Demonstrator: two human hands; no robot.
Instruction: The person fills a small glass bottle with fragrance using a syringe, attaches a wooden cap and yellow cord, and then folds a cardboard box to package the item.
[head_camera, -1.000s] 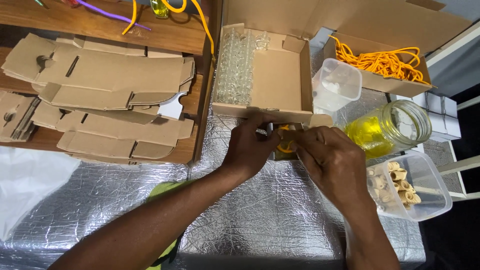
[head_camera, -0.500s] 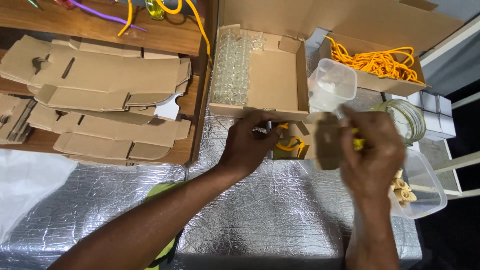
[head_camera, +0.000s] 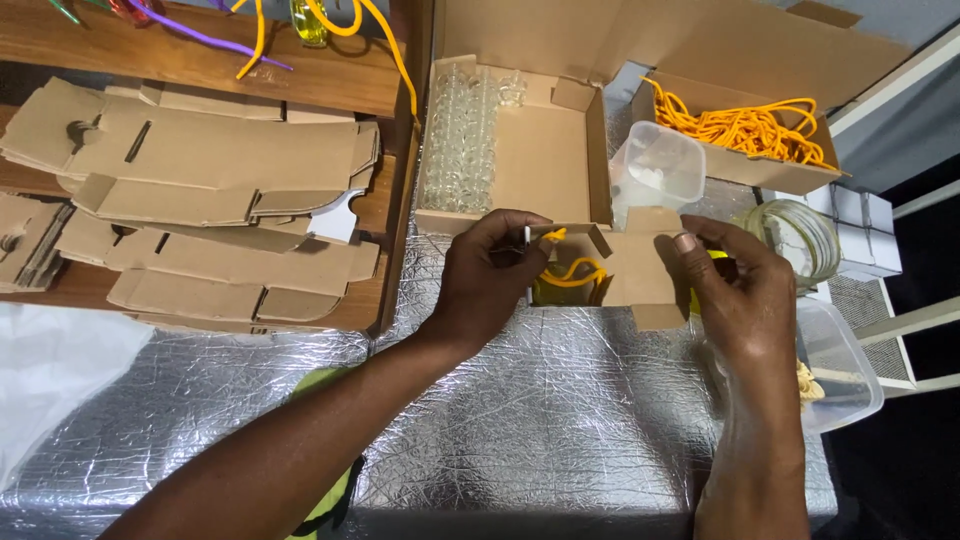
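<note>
Nearest the camera, on the crinkled silver foil-covered counter (head_camera: 560, 430), both hands work on one small brown cardboard carton (head_camera: 625, 270) held just above the surface. The left hand (head_camera: 490, 275) pinches the carton's open end, fingertips closed on a thin white-edged flap, while a yellow looped cord (head_camera: 570, 272) shows inside the opening. The right hand (head_camera: 735, 290) grips the carton's far side, thumb pressed flat on the cardboard panel. To close it well, it seems wise to push the cord fully inside first, keep the right hand steady as a brace, and fold the flap squarely so nothing gets trapped in the seam.

Just right of the hands sits a clear plastic tub (head_camera: 835, 365) with pale pieces inside, touching the counter's edge. Beyond it stands a round glass jar (head_camera: 800, 235), and a second clear plastic container (head_camera: 660, 170). Farther back, an open brown cardboard tray lined with bubble wrap (head_camera: 545, 160) lies beside an open cardboard box of orange cord (head_camera: 745, 130). Off to the left, a stack of flat unfolded cardboard blanks (head_camera: 200, 190) rests on a wooden shelf (head_camera: 180, 65).
</note>
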